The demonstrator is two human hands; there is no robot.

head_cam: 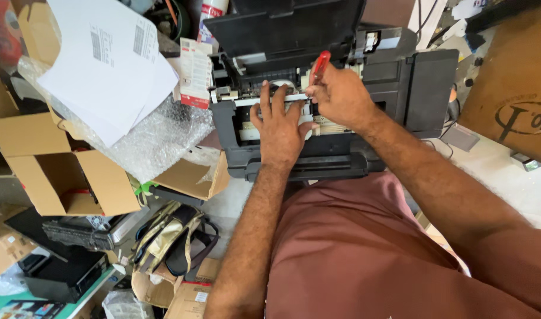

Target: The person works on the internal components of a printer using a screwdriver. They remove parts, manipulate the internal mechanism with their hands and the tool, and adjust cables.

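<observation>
- The left hand (277, 121) lies palm-down on the opened black printer (318, 100), its fingers (264, 94) spread flat and pressed on a pale strip that runs across the exposed mechanism.
- The right hand (339, 95) is just beside the left, its fingers curled tight around a red-handled screwdriver (319, 66); the handle sticks up from the fist and the tip is hidden in the printer's inside.
- The printer sits on a pale counter (495, 171) right in front of the person, its dark lid (285, 26) tilted up at the far side and its front tray near the person's maroon shirt (365, 248).
- To the left of the printer lie a sheet of bubble wrap (158, 139) and a stack of white printed papers (105, 65) resting partly on it.
- Open brown cardboard boxes (57, 171) stand further left, well apart from the hands.
- Lower left, on the floor, a pair of sandals (170, 236) lies near another dark device (63, 274).
- A large brown cardboard sheet (513, 88) leans at the right edge.
</observation>
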